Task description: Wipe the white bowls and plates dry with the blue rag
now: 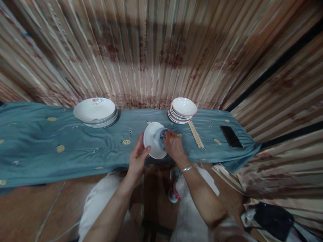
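Observation:
My left hand (139,153) grips a white bowl (151,134) by its left edge, thumb on the near side. The bowl is tilted over the table's front edge, and its underside seems to face me. Bunched in my right hand (173,144) is a blue-grey cloth (162,136), pressed against the bowl's right part. The fingertips of my right hand are partly hidden by the cloth. Behind, to the right, stands a stack of white bowls (183,107) with red rims. Farther left is a stack of white plates (94,111) with a flower pattern.
A blue-green patterned cloth (75,144) covers the long table. Several wooden chopsticks (195,134) lie beside the bowl stack, and a black phone (231,136) rests at the right. Pleated curtains (156,53) hang behind. A dark bag (274,220) sits low at the right.

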A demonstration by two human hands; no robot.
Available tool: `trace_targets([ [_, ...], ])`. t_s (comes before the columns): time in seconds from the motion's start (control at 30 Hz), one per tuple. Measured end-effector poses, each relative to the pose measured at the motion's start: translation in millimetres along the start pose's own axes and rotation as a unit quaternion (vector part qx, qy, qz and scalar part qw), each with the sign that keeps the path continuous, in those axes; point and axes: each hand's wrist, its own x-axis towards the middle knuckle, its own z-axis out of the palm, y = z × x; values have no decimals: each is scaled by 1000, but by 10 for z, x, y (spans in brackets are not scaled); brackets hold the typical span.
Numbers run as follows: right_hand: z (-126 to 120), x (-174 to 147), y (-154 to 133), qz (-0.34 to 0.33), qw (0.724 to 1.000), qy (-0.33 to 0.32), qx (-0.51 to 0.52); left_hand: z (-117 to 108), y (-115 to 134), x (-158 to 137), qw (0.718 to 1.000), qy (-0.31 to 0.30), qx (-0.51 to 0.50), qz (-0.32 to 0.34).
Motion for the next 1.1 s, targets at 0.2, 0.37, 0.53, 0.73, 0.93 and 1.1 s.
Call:
trace_targets([
  [0.2, 25, 107, -38, 14, 989, 57, 137, 20, -94, 15, 998, -19, -47, -34],
  [0.37, 84, 119, -104, -39, 925, 64, 372, 25, -109, 21, 995, -31, -76, -57],
  [0.53, 104, 90, -166, -90, 845, -34, 526, 33, -55, 14, 994, -31, -82, -60],
  [0.73, -9, 8, -195, -106, 793, -148, 582, -15, -36, 35, 993, -27, -97, -60],
  [0.93, -124, -58, -82, -137, 815, -202, 526, -55, -4, 47, 995, -26, -86, -46],
  [1.1, -234, -94, 33, -165, 895, -209, 359, -53, 42, 34, 997, -16, -65, -30],
])
